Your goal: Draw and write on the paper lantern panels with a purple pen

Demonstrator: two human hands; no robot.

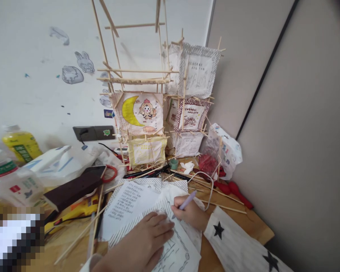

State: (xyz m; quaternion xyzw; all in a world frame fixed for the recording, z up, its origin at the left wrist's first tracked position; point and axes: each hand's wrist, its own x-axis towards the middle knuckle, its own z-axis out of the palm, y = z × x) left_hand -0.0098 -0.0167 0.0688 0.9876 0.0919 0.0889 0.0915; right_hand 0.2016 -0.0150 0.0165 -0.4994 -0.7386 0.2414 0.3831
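Observation:
My right hand (190, 212) grips a light purple pen (188, 199), its tip close to a white sheet with drawn lines (178, 247). Flat on that same sheet lies my left hand (147, 235), fingers stretched out and pressing on the paper. Diagonal stripes run along the sheet's upper left border, and wavy lines follow its right side. Partly under it is a page of handwritten lines (127, 202). My left palm and forearm hide part of the drawing.
Behind the papers stands a wooden-stick frame (138, 80) hung with decorated paper panels (147, 113). Left are a white bottle (17, 181), a yellow-labelled bottle (21, 143), a dark box (76, 187) and a yellow glue gun (82, 207). Loose sticks (226, 210) and a red bag (208, 162) lie right.

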